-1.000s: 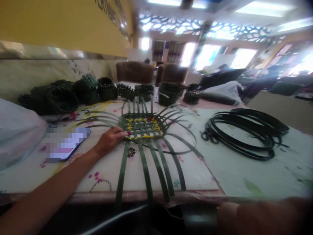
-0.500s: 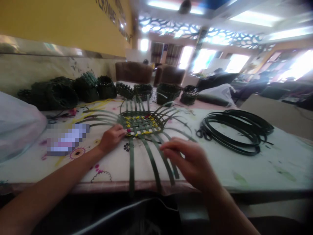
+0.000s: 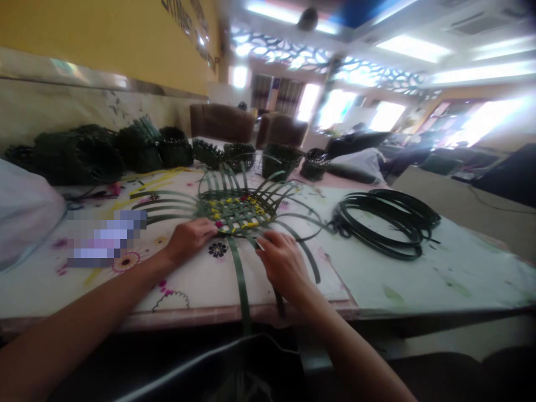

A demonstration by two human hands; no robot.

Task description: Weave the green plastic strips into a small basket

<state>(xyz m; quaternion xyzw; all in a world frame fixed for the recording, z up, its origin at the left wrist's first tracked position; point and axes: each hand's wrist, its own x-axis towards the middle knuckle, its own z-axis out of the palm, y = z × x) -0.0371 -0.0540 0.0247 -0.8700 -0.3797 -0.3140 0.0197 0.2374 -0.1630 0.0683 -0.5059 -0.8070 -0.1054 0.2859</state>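
Note:
A woven base of dark green flat strips (image 3: 240, 212), tied with yellow bits, lies on the table with its loose strip ends fanning out all round. My left hand (image 3: 193, 239) pinches the near left corner of this base, beside a small magenta spot. At the near right side, my right hand (image 3: 281, 258) has its fingers closed on a green strip (image 3: 251, 239) that runs out of the weave. Another loose strip (image 3: 239, 279) hangs toward the table's front edge between my hands. A thin dark strip curves along the near edge; its end is partly hidden by my fingers.
Coiled green strips (image 3: 383, 223) lie to the right, with dark scissors (image 3: 340, 224) at their left side. Several woven green baskets (image 3: 280, 161) line the back. A white plastic bag (image 3: 25, 215) stands at far left, near a blurred-out item (image 3: 106, 237).
My right hand has moved left and in toward the woven base, closing on a strip. My left hand stays at its corner. The view has shifted slightly.

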